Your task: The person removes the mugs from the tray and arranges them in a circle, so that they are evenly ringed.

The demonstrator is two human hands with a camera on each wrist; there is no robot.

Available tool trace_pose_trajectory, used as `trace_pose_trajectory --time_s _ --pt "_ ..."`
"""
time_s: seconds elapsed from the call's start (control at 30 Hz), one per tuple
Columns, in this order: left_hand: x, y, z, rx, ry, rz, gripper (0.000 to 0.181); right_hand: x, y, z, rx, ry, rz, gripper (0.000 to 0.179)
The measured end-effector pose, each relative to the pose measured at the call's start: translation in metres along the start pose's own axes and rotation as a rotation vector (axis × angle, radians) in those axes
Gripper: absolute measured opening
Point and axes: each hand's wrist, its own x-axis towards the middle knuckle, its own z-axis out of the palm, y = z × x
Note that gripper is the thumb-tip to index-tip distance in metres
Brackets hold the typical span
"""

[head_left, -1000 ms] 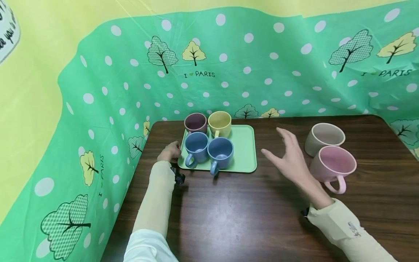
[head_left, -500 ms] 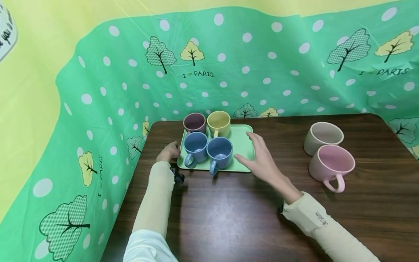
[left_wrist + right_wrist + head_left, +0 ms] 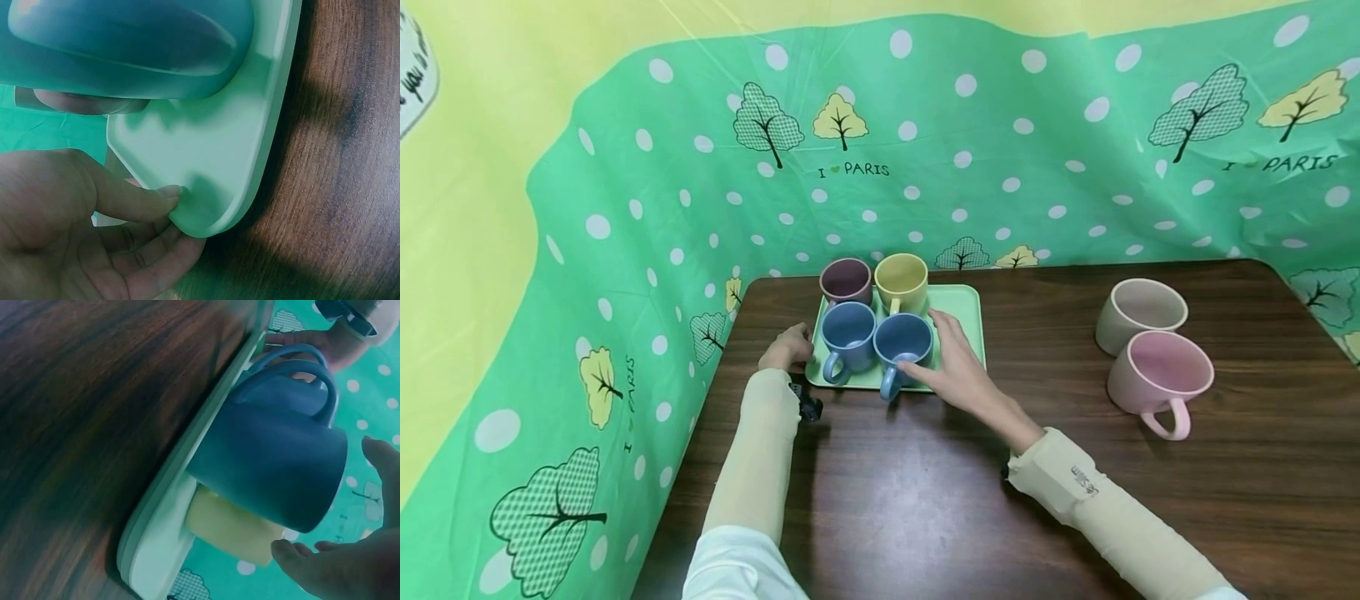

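Crowding the green tray (image 3: 955, 298): purple mug (image 3: 847, 280) and yellow mug (image 3: 902, 281) behind, left blue mug (image 3: 850, 329) in front! Pink mug (image 3: 1159, 371), grey mug (image 3: 1138, 310) stand well right of it. Left hand (image 3: 787, 346) pinches its left end; right blue mug (image 3: 901, 337), on its front, sits just beside the spread right hand (image 3: 957, 371).

A blue mug (image 3: 272, 462) partly hides the yellow mug (image 3: 232, 528).

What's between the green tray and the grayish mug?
Only bare brown tabletop lies between the green tray and the grayish mug, in the head view.
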Motion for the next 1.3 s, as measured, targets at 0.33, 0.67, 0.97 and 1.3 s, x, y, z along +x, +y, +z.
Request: trace_pose_trajectory --time_s 0.33,0.67,0.97,1.3 --pt "0.001 0.000 0.000 0.033 -0.003 -0.003 0.011 0.009 0.001 0.015 0.015 -0.024 0.043 0.104" --pt "0.002 0.000 0.000 0.035 0.003 -0.013 0.012 0.010 0.003 0.018 -0.012 0.014 0.090 0.106" --pt "0.002 0.001 0.001 0.023 0.011 -0.029 0.012 0.002 0.011 0.009 0.005 0.085 0.105 0.105" --pt "0.000 0.001 0.001 0.030 -0.007 -0.020 0.013 -0.012 0.011 -0.018 -0.066 0.094 0.108 0.104"
